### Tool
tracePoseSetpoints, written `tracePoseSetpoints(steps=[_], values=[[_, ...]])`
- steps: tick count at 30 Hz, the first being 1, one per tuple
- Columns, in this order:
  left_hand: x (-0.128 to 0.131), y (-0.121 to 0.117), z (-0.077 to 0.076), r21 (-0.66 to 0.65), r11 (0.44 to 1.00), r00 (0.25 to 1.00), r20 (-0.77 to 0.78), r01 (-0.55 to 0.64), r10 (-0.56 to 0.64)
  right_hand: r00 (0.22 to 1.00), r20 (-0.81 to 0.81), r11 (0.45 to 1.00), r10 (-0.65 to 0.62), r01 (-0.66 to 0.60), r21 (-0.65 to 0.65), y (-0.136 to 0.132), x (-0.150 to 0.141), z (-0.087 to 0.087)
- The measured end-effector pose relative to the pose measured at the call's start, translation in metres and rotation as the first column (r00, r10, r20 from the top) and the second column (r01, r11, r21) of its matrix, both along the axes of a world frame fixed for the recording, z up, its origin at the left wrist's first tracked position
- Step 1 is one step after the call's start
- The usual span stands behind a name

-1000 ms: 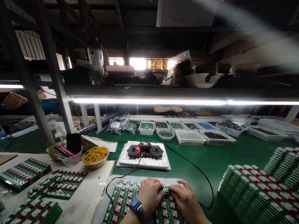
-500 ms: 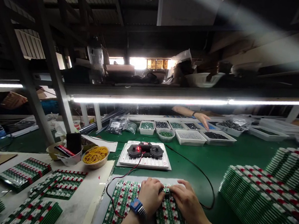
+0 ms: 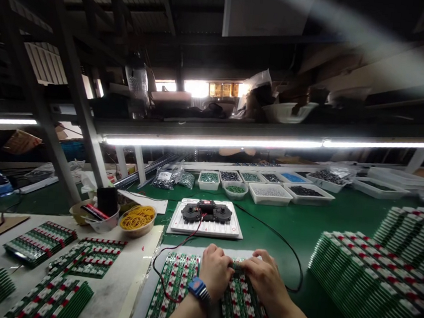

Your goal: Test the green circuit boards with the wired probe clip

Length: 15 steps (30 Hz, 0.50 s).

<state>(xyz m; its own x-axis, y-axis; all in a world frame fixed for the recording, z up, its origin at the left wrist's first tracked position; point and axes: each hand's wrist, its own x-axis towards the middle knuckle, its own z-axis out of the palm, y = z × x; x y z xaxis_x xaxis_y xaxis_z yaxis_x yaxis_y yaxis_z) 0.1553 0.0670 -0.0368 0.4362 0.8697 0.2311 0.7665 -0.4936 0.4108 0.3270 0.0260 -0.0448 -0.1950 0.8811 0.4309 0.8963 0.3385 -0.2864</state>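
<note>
Two green circuit board panels (image 3: 244, 307) (image 3: 174, 280) with rows of white and red parts lie side by side on a white sheet in front of me. My left hand (image 3: 216, 273), with a blue watch (image 3: 196, 286) on its wrist, is closed with thumb and forefinger at the far end of the right-hand panel. Facing it, my right hand (image 3: 265, 275) pinches at the same end. The fingertips nearly meet and cover most of what they grip. A red and black wire (image 3: 165, 287) runs across the left panel towards my left wrist.
Beyond my hands, a black device with two round ends (image 3: 207, 212) rests on a white tray (image 3: 233, 231). Tall stacks of circuit boards (image 3: 369, 279) stand at right. Smaller stacks (image 3: 52, 298) and a bowl of yellow rubber bands (image 3: 137, 219) are left. Parts trays (image 3: 270, 200) line the back.
Both hands have shifted slightly away from me. A dark piece with pale rings between the fingertips is now mostly covered. The device's red light is off. Another person's hand has left the back trays.
</note>
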Motion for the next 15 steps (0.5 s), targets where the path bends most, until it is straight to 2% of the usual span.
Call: tracePoseSetpoints(steps=[4,9,15], values=[[-0.001,0.001,0.006,0.000,1.000,1.000,-0.016,0.011,-0.011,1.000,-0.021,1.000,0.000,0.000,-0.005,0.000,0.000,0.008],[-0.002,0.016,0.015,-0.019,1.000,1.000,-0.021,-0.004,0.004,0.999,-0.025,0.999,-0.021,0.020,-0.042,0.011,-0.002,0.015],[0.000,0.022,0.008,-0.027,1.000,1.000,-0.024,-0.010,0.009,0.999,-0.027,0.999,-0.046,0.045,-0.022,0.017,-0.003,0.009]])
